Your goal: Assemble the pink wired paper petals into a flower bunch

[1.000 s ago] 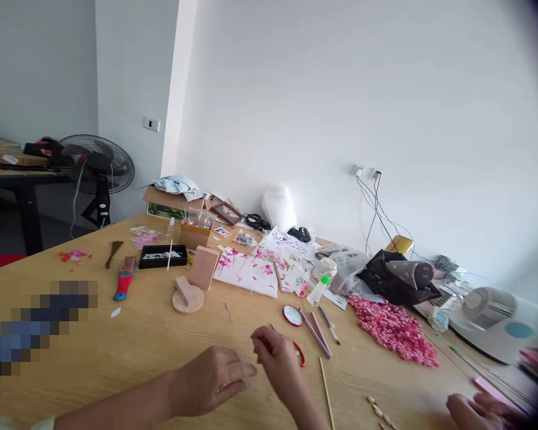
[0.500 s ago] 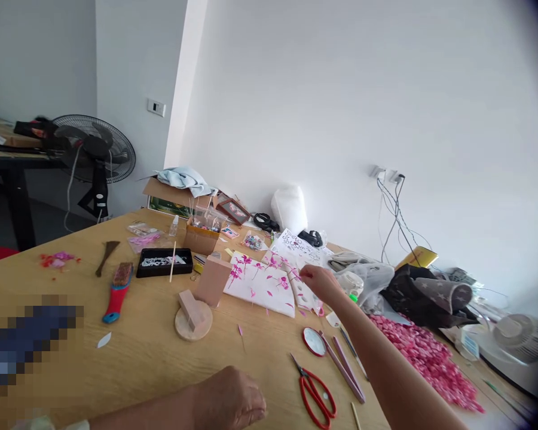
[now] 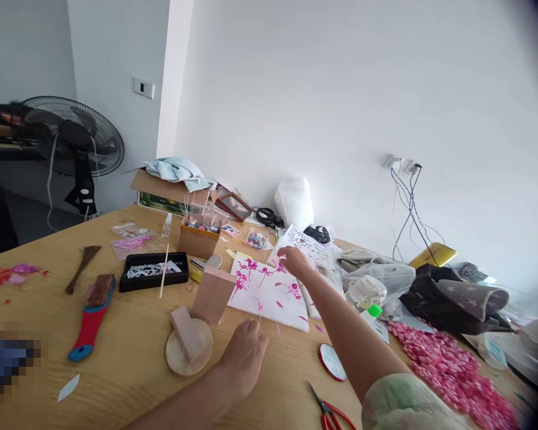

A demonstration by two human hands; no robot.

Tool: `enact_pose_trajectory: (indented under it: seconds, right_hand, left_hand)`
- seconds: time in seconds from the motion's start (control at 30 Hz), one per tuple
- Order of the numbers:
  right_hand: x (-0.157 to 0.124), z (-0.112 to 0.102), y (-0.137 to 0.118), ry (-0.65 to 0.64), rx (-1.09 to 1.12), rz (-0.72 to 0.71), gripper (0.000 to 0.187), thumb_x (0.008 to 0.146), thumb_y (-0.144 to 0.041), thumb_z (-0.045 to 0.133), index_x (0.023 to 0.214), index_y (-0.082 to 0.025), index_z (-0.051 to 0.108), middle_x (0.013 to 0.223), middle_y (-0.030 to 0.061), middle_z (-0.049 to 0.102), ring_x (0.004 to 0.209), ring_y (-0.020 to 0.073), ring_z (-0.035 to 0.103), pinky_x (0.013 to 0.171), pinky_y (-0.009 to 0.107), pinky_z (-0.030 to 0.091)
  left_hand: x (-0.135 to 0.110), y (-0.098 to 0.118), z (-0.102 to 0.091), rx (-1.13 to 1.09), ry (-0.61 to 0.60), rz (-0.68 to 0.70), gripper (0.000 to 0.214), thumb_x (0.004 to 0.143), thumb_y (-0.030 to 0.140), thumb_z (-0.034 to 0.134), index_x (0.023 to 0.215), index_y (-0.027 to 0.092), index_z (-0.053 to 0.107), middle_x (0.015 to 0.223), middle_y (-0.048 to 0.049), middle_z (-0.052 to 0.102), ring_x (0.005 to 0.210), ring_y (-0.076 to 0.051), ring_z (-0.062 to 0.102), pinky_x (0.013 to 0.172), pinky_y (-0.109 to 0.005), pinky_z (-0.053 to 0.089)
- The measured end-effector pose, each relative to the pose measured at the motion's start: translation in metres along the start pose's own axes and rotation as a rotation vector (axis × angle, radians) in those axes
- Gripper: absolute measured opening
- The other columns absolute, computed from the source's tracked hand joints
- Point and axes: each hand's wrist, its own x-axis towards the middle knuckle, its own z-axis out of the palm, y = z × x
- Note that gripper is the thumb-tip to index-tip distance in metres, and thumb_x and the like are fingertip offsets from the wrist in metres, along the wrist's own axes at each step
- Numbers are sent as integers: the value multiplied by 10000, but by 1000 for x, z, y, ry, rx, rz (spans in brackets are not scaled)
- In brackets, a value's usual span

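My right hand (image 3: 295, 262) reaches across the table to the far edge of a white canvas with pink flower branches (image 3: 267, 291); its fingers are curled together on something I cannot make out at that edge. My left hand (image 3: 244, 356) lies on the wooden table (image 3: 130, 352) just in front of the canvas, fingers together and pointing at its near edge, beside a round wooden stand with a block (image 3: 188, 345). A brown cardboard block (image 3: 212, 294) stands left of the canvas.
A black tray (image 3: 153, 271), a red-handled brush (image 3: 91, 316) and a cardboard box of small items (image 3: 199, 232) lie to the left. Red scissors (image 3: 330, 412), a round mirror (image 3: 332, 362) and a heap of pink pieces (image 3: 452, 370) are at the right. A floor fan (image 3: 74, 143) stands beyond the table.
My right hand has gone from near my left hand out to the far side of the canvas. My left hand has slid forward to the canvas's near edge. The view has shifted right.
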Motion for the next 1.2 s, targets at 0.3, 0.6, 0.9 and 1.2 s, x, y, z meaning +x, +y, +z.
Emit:
enact_pose_trajectory:
  seconds: [0.3, 0.6, 0.9, 1.2]
  right_hand:
    - [23, 33, -16, -84, -247, -282, 156, 720, -92, 536, 763, -167, 667, 827, 91, 651, 928, 221, 468, 789, 333, 276]
    - [27, 50, -11, -69, -438, -354, 236, 753, -57, 471, 721, -161, 680, 785, 107, 647, 901, 241, 446, 833, 431, 193]
    - [27, 54, -9, -59, -498, -375, 237, 742, -52, 483, 690, -171, 682, 756, 98, 639, 856, 231, 446, 832, 423, 191]
    - [27, 55, -11, -46, -501, -360, 236, 764, -70, 476, 715, -176, 682, 796, 108, 623, 874, 242, 440, 810, 418, 210]
  left_hand:
    - [19, -21, 16, 66, 91, -113, 402, 767, -33, 257, 992, 79, 571, 1272, -177, 419, 1237, -274, 305, 1004, -445, 282]
    - [24, -28, 25, 71, 97, -101, 374, 805, 27, 279, 1085, 126, 506, 1257, -135, 444, 1210, -233, 348, 1036, -455, 221]
    - [24, -35, 40, 94, 117, -60, 422, 833, 308, 387, 1215, 130, 416, 1311, -149, 374, 1224, -287, 303, 1025, -499, 181]
    - [24, -34, 46, 108, 137, -79, 437, 830, 362, 395, 1216, 161, 428, 1316, -147, 369, 1219, -292, 306, 1016, -497, 186]
